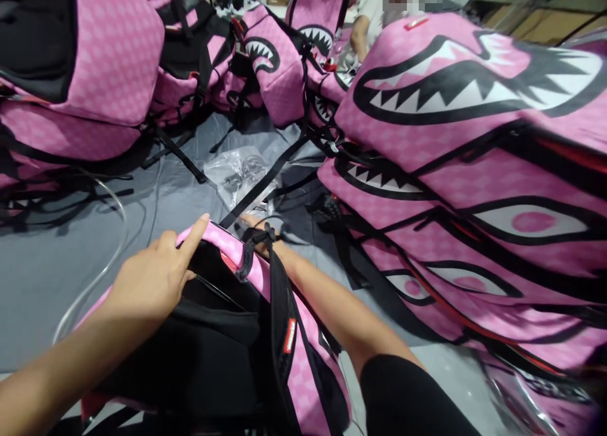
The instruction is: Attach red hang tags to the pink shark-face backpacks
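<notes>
Gripping backpack (pixel 199 354) by its rim (pixel 215 235), presumably for steadiness: left hand (pixel 154 271), index extended. Right hand (pixel 251 221) beyond backpack, mostly hidden; cannot tell grip.

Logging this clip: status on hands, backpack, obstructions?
Left hand at pink-and-black backpack's upper edge. Right hand at its far side, partly hidden. Clear plastic beyond, seemingly not in the way.
</notes>
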`<state>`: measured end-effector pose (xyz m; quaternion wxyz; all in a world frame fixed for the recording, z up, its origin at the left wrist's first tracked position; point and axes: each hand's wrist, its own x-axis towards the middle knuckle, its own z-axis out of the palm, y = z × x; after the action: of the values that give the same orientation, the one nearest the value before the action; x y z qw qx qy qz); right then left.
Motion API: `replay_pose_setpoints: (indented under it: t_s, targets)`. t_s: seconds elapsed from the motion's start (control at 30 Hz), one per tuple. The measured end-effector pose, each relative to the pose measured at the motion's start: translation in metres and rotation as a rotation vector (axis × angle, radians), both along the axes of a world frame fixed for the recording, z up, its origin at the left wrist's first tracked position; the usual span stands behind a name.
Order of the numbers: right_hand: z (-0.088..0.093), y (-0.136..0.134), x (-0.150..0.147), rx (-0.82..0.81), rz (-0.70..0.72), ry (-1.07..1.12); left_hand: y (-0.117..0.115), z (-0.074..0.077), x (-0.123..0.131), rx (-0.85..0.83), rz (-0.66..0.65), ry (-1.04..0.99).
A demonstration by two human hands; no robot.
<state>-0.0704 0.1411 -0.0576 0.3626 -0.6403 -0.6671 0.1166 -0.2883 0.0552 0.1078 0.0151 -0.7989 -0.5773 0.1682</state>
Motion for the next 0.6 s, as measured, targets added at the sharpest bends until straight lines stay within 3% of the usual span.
replay_pose_setpoints:
  t_s: [0.07,0.2,0.33,0.43,0.6]
  targets:
    - [-0.002,-0.004,0.023,-0.093,0.084,-0.097,0.003,-0.001,0.002,-0.019,0.013,0.007]
    - [0.003,0.004,0.052,-0.289,0.031,-0.423,0.009,-0.003,0.006,-0.042,0.019,0.009]
    - [0.01,0.037,0.038,-0.275,0.146,-0.566,0.008,-0.003,0.008,-0.046,0.014,0.022]
    - [0.009,0.058,0.024,-0.272,0.124,-0.66,0.006,0.001,0.009,-0.017,-0.006,0.034]
    - [0.001,0.061,0.028,-0.291,0.181,-0.746,0.007,0.0,0.01,-0.008,-0.034,0.067]
